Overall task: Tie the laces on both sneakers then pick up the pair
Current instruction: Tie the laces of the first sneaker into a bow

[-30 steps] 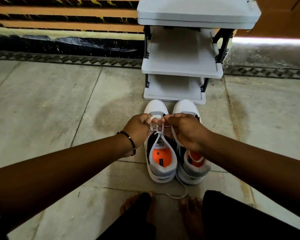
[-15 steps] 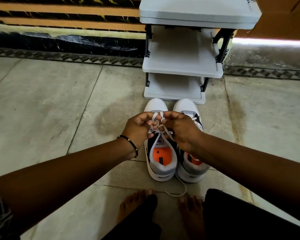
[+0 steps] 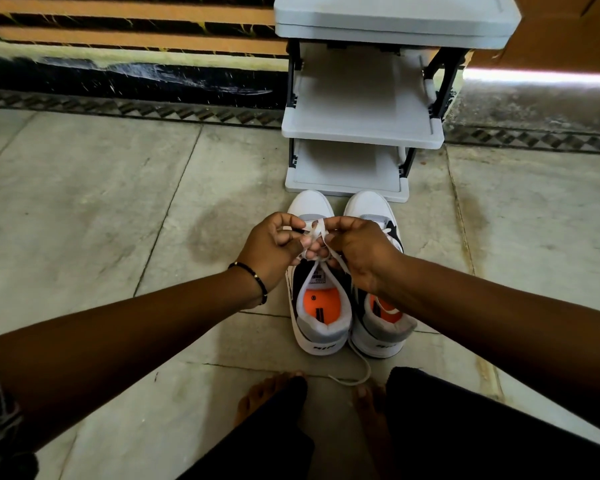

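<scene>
Laces (image 3: pixel 317 233) of the left sneaker (image 3: pixel 321 306) we pinch with both left hand (image 3: pixel 274 245) and right hand (image 3: pixel 361 251), fingers curled.

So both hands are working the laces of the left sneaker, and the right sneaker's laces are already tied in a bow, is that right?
Not quite. In the head view, both hands, left hand and right hand, do work the laces of the left sneaker, but the right sneaker is untied: its loose lace trails across the floor.
</scene>
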The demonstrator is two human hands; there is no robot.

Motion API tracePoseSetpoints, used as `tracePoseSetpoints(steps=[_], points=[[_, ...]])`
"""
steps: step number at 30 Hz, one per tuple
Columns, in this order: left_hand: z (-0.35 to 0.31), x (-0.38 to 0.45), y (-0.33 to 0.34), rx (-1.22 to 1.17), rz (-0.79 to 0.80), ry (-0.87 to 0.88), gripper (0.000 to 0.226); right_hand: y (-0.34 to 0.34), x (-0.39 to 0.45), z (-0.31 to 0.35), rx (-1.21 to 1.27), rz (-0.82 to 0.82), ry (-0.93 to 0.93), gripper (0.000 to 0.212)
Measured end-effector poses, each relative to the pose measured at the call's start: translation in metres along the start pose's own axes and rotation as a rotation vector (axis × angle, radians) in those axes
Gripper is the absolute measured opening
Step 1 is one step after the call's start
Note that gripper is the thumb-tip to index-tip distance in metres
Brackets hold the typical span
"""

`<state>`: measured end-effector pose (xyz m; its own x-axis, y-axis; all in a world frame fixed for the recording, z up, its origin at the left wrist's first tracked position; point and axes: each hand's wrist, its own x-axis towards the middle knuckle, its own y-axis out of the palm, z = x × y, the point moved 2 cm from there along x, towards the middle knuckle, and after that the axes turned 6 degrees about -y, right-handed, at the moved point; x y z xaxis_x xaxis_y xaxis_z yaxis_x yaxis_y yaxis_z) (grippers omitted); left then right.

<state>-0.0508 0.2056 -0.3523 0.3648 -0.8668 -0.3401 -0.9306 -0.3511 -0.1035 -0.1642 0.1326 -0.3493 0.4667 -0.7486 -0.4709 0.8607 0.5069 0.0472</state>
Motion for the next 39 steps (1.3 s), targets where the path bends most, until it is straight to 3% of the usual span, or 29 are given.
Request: tracePoseSetpoints(steps=[6,11,16,20,24,29,35,39], points=[[-0.004,-0.005,0.004,0.092,0.106,-0.008,0.023,0.001,0.000,0.001,0.043,-0.015,0.006,0.018],[-0.003,-0.001,0.000,0.134,0.097,-0.109,0.041,-0.004,-0.003,0.000,0.006,0.072,-0.147,0.010],[-0.010,0.000,0.000,0.136,0.100,-0.080,0.022,-0.012,0.003,0.006,-0.263,0.218,-0.342,0.020],[-0.014,0.003,-0.002,0.149,0.055,-0.060,0.022,-0.015,0.005,0.020,-0.459,0.350,-0.471,0.035],[-0.010,0.008,-0.008,0.199,-0.029,-0.050,0.008,-0.015,0.003,0.023,-0.538,0.476,-0.452,0.026],[-0.009,0.003,-0.004,0.170,0.050,-0.050,0.017,-0.014,0.004,0.015,-0.720,0.292,-0.589,0.002],[-0.008,0.005,-0.008,0.248,0.037,-0.022,0.018,-0.015,0.006,0.009,-0.369,0.290,-0.348,0.007],[-0.009,0.004,-0.006,0.200,0.096,-0.001,0.019,-0.015,0.005,0.010,-0.416,0.311,-0.349,0.006]])
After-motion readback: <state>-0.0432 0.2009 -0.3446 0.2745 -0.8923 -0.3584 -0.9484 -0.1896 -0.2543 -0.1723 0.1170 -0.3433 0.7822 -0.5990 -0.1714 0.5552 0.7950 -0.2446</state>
